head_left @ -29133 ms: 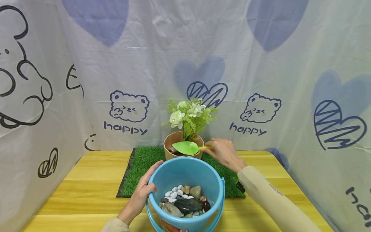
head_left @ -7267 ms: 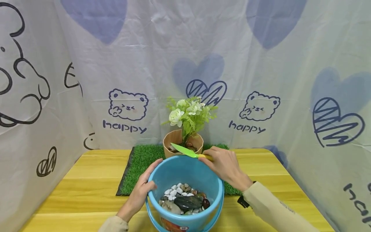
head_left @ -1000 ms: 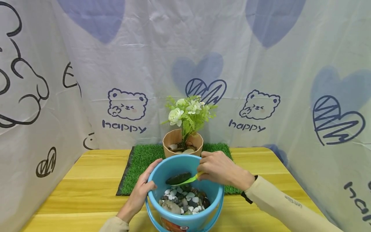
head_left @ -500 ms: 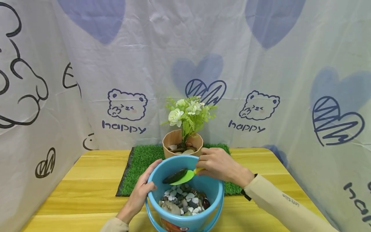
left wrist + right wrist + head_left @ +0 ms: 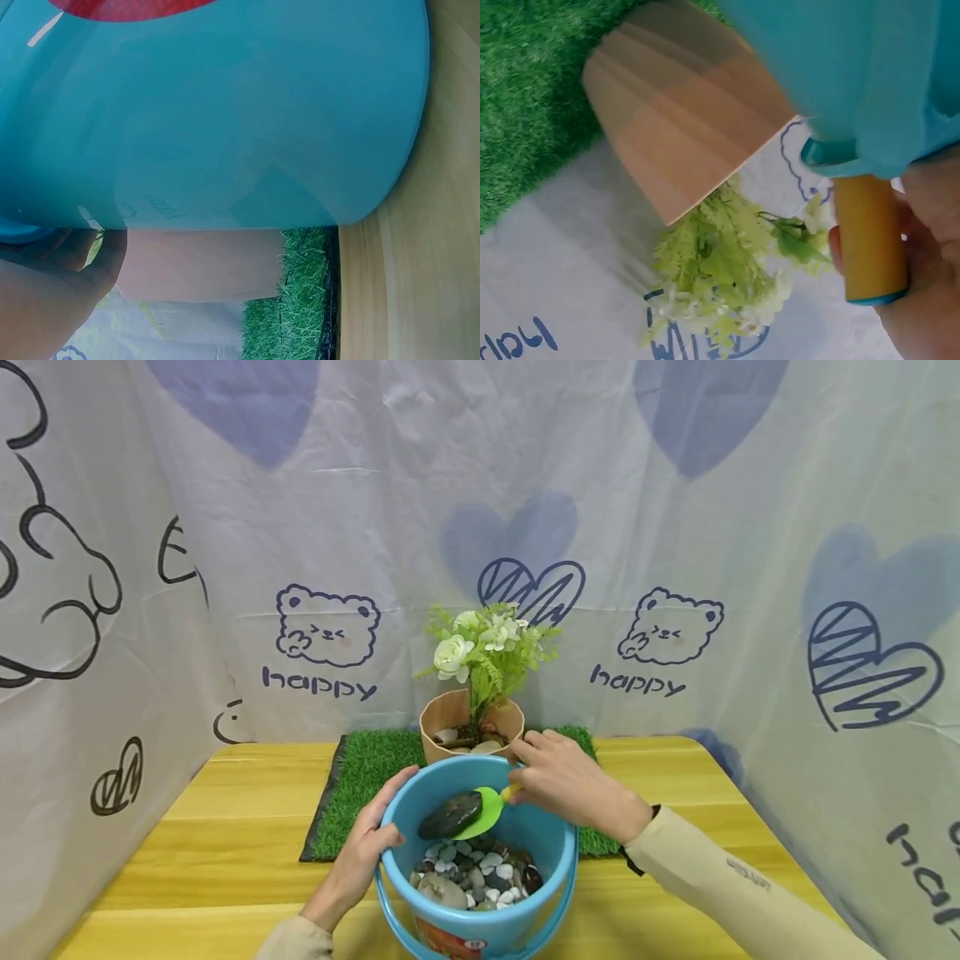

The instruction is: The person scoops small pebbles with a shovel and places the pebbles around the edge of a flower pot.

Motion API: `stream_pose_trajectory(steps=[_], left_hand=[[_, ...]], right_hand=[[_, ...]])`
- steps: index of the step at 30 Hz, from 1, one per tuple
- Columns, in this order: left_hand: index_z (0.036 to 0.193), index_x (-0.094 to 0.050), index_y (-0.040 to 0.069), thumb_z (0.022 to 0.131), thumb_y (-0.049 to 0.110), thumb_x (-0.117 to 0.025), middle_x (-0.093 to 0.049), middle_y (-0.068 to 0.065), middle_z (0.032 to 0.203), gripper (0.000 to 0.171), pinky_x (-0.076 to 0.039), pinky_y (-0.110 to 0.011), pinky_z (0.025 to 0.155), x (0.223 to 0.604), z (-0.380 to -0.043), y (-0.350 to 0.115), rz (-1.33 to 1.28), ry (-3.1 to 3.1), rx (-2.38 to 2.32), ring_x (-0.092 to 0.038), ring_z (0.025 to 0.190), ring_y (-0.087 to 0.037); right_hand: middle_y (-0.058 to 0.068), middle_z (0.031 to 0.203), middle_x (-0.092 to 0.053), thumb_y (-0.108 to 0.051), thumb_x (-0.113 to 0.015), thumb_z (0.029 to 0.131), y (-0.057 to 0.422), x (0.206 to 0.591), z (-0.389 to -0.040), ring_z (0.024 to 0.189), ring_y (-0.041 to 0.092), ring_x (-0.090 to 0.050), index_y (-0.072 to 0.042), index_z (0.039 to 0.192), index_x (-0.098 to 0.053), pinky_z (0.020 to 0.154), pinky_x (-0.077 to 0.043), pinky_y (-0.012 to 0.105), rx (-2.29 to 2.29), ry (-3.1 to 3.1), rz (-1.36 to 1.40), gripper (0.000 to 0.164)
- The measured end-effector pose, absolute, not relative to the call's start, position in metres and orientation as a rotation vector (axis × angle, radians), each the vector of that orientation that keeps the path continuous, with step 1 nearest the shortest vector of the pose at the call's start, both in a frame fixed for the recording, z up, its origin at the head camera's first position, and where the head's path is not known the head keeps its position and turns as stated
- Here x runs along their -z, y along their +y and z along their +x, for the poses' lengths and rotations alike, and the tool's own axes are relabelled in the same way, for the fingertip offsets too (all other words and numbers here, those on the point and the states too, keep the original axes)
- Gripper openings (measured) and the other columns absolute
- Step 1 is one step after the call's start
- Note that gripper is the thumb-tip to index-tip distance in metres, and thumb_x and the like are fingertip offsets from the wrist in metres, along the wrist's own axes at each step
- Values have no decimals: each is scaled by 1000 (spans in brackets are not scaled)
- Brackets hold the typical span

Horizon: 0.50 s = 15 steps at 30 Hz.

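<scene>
A light-blue bucket (image 5: 513, 933) stands at the table's front, with white, grey and brown pebbles (image 5: 483, 872) inside. My left hand (image 5: 363, 842) grips its left rim, thumb over the edge and fingers along the outside. With my right hand (image 5: 570, 781) I hold a small trowel (image 5: 487, 812) by its yellow handle; the right wrist view shows fingers around that handle. On the green blade, inside the bucket above the pebbles, lies a large dark stone (image 5: 450, 816). Its far end reaches close to the bucket's left inner wall; I cannot tell whether they touch.
Behind the bucket, a tan flowerpot (image 5: 435, 735) with white flowers and green leaves (image 5: 495, 652) stands on an artificial grass mat (image 5: 375, 768). Stones lie in the pot. A printed cloth (image 5: 420, 543) hangs behind the wooden table (image 5: 217, 827).
Seven seconds ago the dark stone lay among the pebbles and the blade was over the pot. Over the last second, the trowel and stone have risen slightly and tilted. The left hand stays put.
</scene>
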<state>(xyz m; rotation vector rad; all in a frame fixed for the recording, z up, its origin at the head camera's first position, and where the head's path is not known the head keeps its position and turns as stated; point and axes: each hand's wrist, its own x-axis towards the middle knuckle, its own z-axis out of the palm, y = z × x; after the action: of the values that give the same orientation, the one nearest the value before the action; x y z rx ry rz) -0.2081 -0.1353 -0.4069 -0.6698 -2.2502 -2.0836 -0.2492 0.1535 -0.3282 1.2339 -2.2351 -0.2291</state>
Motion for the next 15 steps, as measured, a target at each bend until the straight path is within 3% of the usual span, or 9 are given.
stream_pose_trajectory(steps=[5,15], left_hand=[[154,-31,20,75,4,-40,-37,-20,153,80,-44,-50,99,406,-209,-136,-661,-2255,2084,-42,133,-44],[153,-31,21,76,3,-39,-36,-18,154,80,-48,-46,94,407,-209,-136,-669,-2246,2106,-41,133,-44]], right_hand=[[-6,99,-64,-46,-69,82,151,326,-249,79,12,-52,-27,82,-75,65,-33,26,300,-2292,1221,20],[-7,92,-68,-42,-74,80,159,331,-257,78,10,-60,-26,88,-76,64,-38,26,141,-2209,1246,17]])
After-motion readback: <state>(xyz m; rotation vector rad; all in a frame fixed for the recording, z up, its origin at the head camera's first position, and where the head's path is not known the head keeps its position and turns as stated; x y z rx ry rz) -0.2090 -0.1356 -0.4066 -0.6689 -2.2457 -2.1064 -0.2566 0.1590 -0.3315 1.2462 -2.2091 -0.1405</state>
